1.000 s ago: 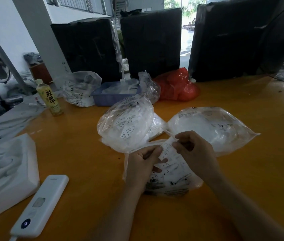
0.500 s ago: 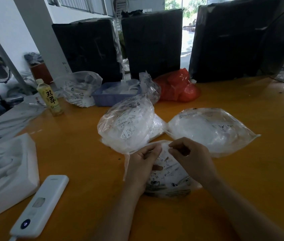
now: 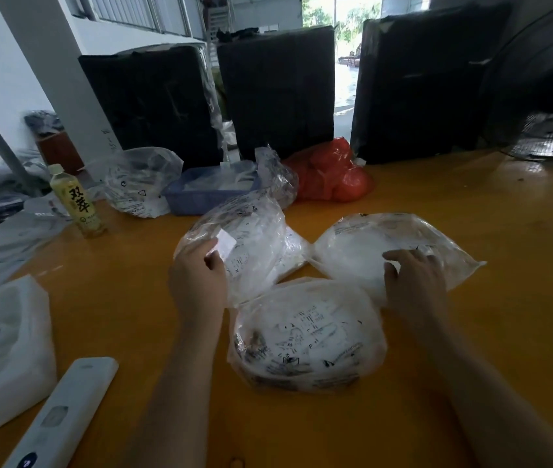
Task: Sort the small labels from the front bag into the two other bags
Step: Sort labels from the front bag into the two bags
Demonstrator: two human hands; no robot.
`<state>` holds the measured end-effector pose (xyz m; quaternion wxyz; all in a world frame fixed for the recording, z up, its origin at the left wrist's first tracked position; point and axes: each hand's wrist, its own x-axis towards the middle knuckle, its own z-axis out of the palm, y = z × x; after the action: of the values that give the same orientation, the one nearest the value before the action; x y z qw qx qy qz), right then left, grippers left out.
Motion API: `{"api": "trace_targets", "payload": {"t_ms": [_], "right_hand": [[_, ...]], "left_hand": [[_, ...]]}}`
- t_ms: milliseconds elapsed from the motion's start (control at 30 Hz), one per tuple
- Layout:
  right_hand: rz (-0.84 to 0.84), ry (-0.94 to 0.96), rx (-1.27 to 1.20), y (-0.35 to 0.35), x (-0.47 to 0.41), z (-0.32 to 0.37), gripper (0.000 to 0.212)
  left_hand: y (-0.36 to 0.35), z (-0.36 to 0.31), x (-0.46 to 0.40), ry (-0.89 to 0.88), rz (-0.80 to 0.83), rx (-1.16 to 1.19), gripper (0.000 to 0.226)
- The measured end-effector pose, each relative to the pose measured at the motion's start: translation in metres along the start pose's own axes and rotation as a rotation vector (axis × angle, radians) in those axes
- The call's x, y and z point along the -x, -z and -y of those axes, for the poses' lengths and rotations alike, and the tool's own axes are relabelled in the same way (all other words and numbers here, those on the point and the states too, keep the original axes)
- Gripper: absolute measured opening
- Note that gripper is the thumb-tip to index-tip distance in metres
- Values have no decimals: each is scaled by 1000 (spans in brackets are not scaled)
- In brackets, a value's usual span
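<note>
Fingers, left hand [image 3: 197,282]: thumb and fingers pinch one small label [image 3: 226,243] by its near edge, holding it up against the side of the left bag [image 3: 251,244].
Fingers, right hand [image 3: 415,282]: spread fairly wide and laid flat on top of the right bag [image 3: 363,251]; they seem to hold nothing, though whether a label sits under them cannot be told.
Label, handling: a thin white slip, judged very light and floppy; it is likely to curl or flutter, so a light pinch at one edge suits it, as the left hand does now.
Front bag [image 3: 309,336]: lies nearest on the worktop [image 3: 471,366], between the two forearms, bulging with printed labels; neither hand touches it.
Front bag, handling: clear film, soft and probably slippery; the labels inside look loose, so it is best taken by the film at the mouth, not squeezed in the middle.
Left bag: crumpled and propped up, part full, just beyond the front bag; where its mouth lies cannot be told.
Right bag: flatter and whiter, touching the left bag at its left tip.
Farther out: a bottle [image 3: 75,201] to the far left, a blue tray [image 3: 207,194] and a red bag [image 3: 329,173] at the far side.
</note>
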<state>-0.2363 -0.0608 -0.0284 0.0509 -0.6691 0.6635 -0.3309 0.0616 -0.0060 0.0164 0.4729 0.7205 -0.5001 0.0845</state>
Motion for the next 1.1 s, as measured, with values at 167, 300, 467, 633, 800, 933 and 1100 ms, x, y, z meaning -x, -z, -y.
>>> {"api": "trace_targets", "payload": {"t_ms": [167,300,467,633,800,933,1100], "right_hand": [[192,4,199,-10,0,-12,38],[199,14,221,-12,-3,-16,34],[-44,45,49,-5,-2,-8,20],[-96,5,-26,2,-1,0,26],[-22,-99,-96,5,1,2,42],[-94,-89,-141,9,0,-1,26],[-175,-56,-150,10,-5,-6,22]], "left_hand": [[-21,2,-4,-20,389,-67,30],[-24,1,-1,-59,455,-61,39],[-18,-5,6,-100,286,-212,44],[-17,-25,46,-227,93,95,30],[-19,-34,78,-280,263,246,29],[-15,-32,83,-203,253,284,26],[-13,-32,85,-165,214,327,26]]}}
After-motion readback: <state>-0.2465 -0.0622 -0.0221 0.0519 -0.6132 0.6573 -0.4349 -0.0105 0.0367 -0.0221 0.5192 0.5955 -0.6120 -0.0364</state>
